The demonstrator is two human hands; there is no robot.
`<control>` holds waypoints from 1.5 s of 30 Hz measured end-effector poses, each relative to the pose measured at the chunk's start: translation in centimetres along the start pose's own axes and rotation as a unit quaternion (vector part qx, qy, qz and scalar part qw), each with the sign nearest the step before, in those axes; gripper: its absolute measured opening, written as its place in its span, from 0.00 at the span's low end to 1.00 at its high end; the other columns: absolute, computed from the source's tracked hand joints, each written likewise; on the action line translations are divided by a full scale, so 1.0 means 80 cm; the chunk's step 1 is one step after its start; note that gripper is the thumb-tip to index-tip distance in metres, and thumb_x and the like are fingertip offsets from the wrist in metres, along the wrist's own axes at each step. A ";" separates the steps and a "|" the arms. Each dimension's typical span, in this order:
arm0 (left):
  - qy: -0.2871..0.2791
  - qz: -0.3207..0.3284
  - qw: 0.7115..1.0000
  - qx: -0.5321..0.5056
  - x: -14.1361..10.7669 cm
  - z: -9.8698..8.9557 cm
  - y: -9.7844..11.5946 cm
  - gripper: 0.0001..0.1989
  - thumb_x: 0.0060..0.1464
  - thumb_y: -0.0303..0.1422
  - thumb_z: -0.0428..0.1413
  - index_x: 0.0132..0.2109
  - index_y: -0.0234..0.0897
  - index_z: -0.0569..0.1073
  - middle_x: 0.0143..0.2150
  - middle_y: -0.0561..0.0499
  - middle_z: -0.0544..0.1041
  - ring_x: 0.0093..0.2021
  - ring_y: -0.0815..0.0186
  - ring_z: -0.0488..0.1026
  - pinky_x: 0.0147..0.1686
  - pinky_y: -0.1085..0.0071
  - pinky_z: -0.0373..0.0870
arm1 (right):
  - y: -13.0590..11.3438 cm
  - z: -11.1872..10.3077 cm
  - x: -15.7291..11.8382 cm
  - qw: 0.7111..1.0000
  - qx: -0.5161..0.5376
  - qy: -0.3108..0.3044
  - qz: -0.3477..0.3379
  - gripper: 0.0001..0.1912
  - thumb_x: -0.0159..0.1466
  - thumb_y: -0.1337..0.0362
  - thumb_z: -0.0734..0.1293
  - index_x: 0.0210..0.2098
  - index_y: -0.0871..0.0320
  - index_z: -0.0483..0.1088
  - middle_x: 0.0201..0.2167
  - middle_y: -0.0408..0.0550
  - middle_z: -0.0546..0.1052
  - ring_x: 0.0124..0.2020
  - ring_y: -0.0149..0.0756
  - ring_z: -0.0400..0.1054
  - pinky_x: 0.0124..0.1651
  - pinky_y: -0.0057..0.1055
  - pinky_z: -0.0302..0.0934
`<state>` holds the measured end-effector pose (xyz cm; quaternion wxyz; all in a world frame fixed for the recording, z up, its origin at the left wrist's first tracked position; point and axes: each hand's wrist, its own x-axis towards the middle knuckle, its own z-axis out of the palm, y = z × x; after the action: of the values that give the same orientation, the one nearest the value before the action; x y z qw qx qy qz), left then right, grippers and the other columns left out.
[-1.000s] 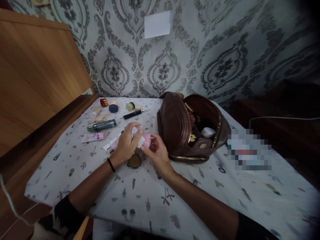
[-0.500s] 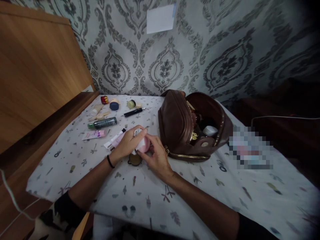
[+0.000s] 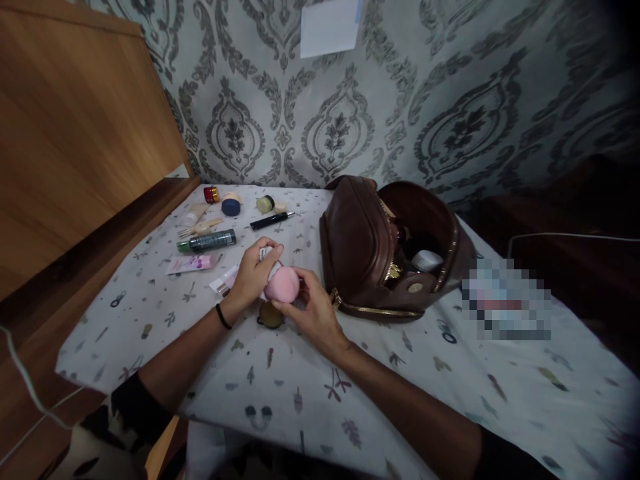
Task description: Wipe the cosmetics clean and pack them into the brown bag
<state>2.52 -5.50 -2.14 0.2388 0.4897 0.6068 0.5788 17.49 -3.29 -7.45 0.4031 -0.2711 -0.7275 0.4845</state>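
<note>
A small white jar with a round pink end (image 3: pixel 283 285) is between my two hands above the table. My left hand (image 3: pixel 253 270), with a black band at the wrist, is closed around its white part. The fingers of my right hand (image 3: pixel 314 310) are closed on the pink end from the right. Just below them a round brownish-gold item (image 3: pixel 271 315) lies on the cloth. A pale tube (image 3: pixel 224 280) lies partly behind my left hand. To the right stands an open brown bag (image 3: pixel 357 243) with a white item (image 3: pixel 425 260) inside.
Left of my hands lie a pink tube (image 3: pixel 193 263), a dark green bottle (image 3: pixel 213 241), a black pen-like item (image 3: pixel 271 221) and several small jars, among them a dark blue one (image 3: pixel 231 206). A wooden panel (image 3: pixel 85 100) borders the left side. A blurred patch (image 3: pixel 505 300) covers something right of the bag.
The pink end of the jar has turned toward the camera and shows more fully. My hands still hold it. The whole view has shifted slightly.
</note>
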 end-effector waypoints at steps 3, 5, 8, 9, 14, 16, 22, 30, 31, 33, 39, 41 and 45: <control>0.016 0.011 1.000 0.012 0.003 -0.003 -0.002 0.13 0.57 0.43 0.56 0.33 0.39 0.69 0.27 0.56 0.67 0.30 0.67 0.65 0.35 0.71 0.62 | -0.004 0.000 -0.002 0.999 0.045 -0.022 0.011 0.35 0.58 0.53 0.74 0.60 0.55 0.62 0.55 0.57 0.71 0.50 0.45 0.72 0.53 0.42 0.69; 0.024 0.003 1.000 0.015 0.004 -0.005 -0.003 0.15 0.58 0.46 0.56 0.33 0.39 0.69 0.26 0.57 0.66 0.29 0.67 0.62 0.33 0.71 0.60 | -0.003 0.002 -0.002 0.996 0.079 -0.021 0.029 0.39 0.57 0.52 0.74 0.63 0.56 0.58 0.57 0.58 0.70 0.48 0.43 0.73 0.52 0.41 0.70; 0.022 -0.001 1.000 0.016 0.003 -0.005 -0.003 0.18 0.59 0.49 0.54 0.33 0.38 0.70 0.26 0.55 0.67 0.29 0.67 0.63 0.32 0.71 0.61 | 0.001 0.006 0.000 0.991 0.124 0.002 0.056 0.41 0.53 0.53 0.77 0.61 0.55 0.58 0.52 0.56 0.73 0.45 0.42 0.75 0.48 0.39 0.71; 0.016 -0.002 1.000 0.015 0.003 -0.004 -0.002 0.19 0.60 0.49 0.53 0.33 0.38 0.70 0.27 0.55 0.68 0.29 0.67 0.64 0.32 0.71 0.61 | 0.002 0.007 0.001 0.989 0.138 0.009 0.058 0.39 0.52 0.54 0.77 0.58 0.54 0.60 0.50 0.54 0.74 0.45 0.42 0.74 0.48 0.39 0.71; -0.005 -0.008 1.000 -0.009 -0.003 0.002 0.003 0.19 0.61 0.49 0.51 0.35 0.38 0.72 0.29 0.53 0.72 0.30 0.67 0.68 0.32 0.72 0.64 | 0.001 0.009 0.004 0.984 0.168 0.021 0.050 0.29 0.51 0.56 0.78 0.47 0.54 0.65 0.47 0.50 0.75 0.46 0.40 0.73 0.49 0.37 0.70; -0.016 0.011 1.000 -0.015 -0.006 0.005 0.006 0.19 0.63 0.48 0.50 0.37 0.38 0.72 0.31 0.52 0.73 0.33 0.66 0.71 0.34 0.72 0.66 | 0.000 0.008 0.006 0.982 0.182 0.017 0.050 0.29 0.52 0.57 0.78 0.49 0.54 0.66 0.48 0.50 0.75 0.47 0.40 0.73 0.50 0.37 0.70; -0.060 0.046 0.997 -0.006 -0.011 0.009 0.008 0.14 0.64 0.43 0.50 0.39 0.38 0.72 0.37 0.51 0.75 0.39 0.64 0.72 0.42 0.71 0.68 | 0.007 0.007 0.009 0.975 0.215 0.028 0.040 0.33 0.53 0.57 0.77 0.56 0.51 0.68 0.56 0.51 0.72 0.51 0.43 0.71 0.53 0.39 0.70; -0.023 0.024 0.999 -0.020 -0.009 0.010 0.009 0.14 0.59 0.44 0.55 0.34 0.37 0.71 0.28 0.54 0.71 0.30 0.68 0.68 0.33 0.73 0.65 | 0.005 0.008 0.002 0.983 0.183 0.017 0.023 0.38 0.49 0.59 0.80 0.57 0.49 0.69 0.52 0.51 0.69 0.54 0.44 0.68 0.55 0.40 0.68; -0.022 0.011 0.999 -0.028 -0.009 0.009 0.009 0.16 0.59 0.46 0.54 0.34 0.37 0.71 0.27 0.55 0.71 0.29 0.68 0.68 0.31 0.73 0.65 | 0.005 0.009 0.001 0.981 0.191 0.022 0.034 0.39 0.47 0.59 0.81 0.56 0.49 0.68 0.52 0.50 0.70 0.52 0.42 0.69 0.53 0.38 0.69; -0.019 -0.023 0.999 -0.043 -0.008 0.007 0.009 0.19 0.58 0.49 0.54 0.35 0.37 0.72 0.25 0.55 0.70 0.24 0.69 0.67 0.25 0.74 0.62 | 0.003 0.011 -0.001 0.975 0.212 0.032 0.060 0.37 0.45 0.60 0.82 0.52 0.50 0.66 0.49 0.48 0.72 0.47 0.39 0.71 0.48 0.36 0.70; 0.030 -0.069 0.993 -0.093 -0.004 0.006 0.000 0.25 0.56 0.56 0.53 0.31 0.37 0.72 0.25 0.55 0.67 0.24 0.70 0.64 0.23 0.74 0.59 | -0.009 0.009 0.001 0.957 0.274 0.006 0.096 0.29 0.47 0.60 0.81 0.44 0.51 0.66 0.40 0.43 0.78 0.41 0.36 0.74 0.46 0.33 0.69; 0.044 -0.065 0.992 -0.098 -0.003 0.007 -0.005 0.25 0.57 0.56 0.53 0.30 0.37 0.72 0.26 0.54 0.68 0.26 0.69 0.65 0.25 0.73 0.61 | -0.012 0.006 0.003 0.954 0.284 0.001 0.093 0.26 0.49 0.58 0.80 0.44 0.52 0.68 0.41 0.44 0.79 0.43 0.36 0.74 0.48 0.34 0.69; 0.050 -0.035 0.995 -0.074 0.000 0.004 -0.011 0.25 0.59 0.55 0.51 0.29 0.37 0.72 0.28 0.53 0.68 0.30 0.68 0.66 0.30 0.72 0.62 | -0.014 0.003 0.006 0.950 0.292 -0.004 0.111 0.24 0.53 0.54 0.77 0.47 0.54 0.73 0.49 0.48 0.79 0.45 0.39 0.75 0.53 0.38 0.68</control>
<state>2.55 -5.24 -3.02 0.2641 0.4192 0.5903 0.6373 17.03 -3.46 -6.30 0.4058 -0.2188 -0.5213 0.7181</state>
